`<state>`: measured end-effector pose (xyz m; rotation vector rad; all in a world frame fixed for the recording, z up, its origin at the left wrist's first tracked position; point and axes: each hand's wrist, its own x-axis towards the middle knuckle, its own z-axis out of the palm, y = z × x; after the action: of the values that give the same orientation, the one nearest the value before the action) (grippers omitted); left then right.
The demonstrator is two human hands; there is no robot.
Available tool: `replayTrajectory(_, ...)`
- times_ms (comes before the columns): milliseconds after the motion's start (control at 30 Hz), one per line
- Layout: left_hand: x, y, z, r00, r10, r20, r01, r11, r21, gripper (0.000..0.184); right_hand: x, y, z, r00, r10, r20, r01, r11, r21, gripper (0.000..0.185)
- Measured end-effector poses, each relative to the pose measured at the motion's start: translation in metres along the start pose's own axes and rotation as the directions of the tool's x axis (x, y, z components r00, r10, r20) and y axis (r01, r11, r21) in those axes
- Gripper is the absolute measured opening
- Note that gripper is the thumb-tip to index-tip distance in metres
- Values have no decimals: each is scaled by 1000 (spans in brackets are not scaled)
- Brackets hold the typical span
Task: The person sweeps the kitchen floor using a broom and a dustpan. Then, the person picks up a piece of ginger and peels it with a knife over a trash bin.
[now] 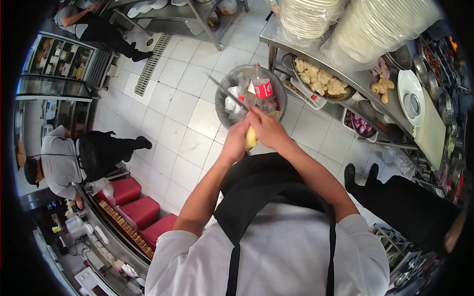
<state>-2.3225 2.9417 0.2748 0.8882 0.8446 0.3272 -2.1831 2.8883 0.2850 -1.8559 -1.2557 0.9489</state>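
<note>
Both of my hands meet in front of my apron, over the near edge of a grey trash bin (pixel 223 109). My right hand (pixel 266 129) is closed on a knife (pixel 226 90), whose blade points up and left over the bin. My left hand (pixel 236 140) is wrapped round a pale yellow piece of food (pixel 251 137), which shows between the two hands. Inside the bin lie a plastic bottle with a red label (pixel 262 89) and crumpled plastic.
A metal table (pixel 316 54) at the right holds wrapped stacks of white containers (pixel 363 37), with a pan of pale root pieces (pixel 321 79) below. Other people stand at the left (pixel 64 158), upper left (pixel 94 27) and right (pixel 410 202). Red seats (pixel 126 190) are at lower left.
</note>
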Motion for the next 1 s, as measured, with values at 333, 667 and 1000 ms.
replayTrajectory(333, 34, -4, -29, 959, -135, -251, -86, 702, -707, 48, -20, -7, 7, 990, -141, 0, 141, 987, -72, 55)
replayTrajectory(667, 50, -17, -51, 971, -115, -210, -102, 595, -798, 62, -31, -19, 10, 984, -159, 80, 173, 957, -233, 55)
replayTrajectory(1000, 50, -11, -41, 948, -128, -291, -147, 635, -758, 57, -32, -22, 7, 989, -134, 65, 147, 954, -262, 55)
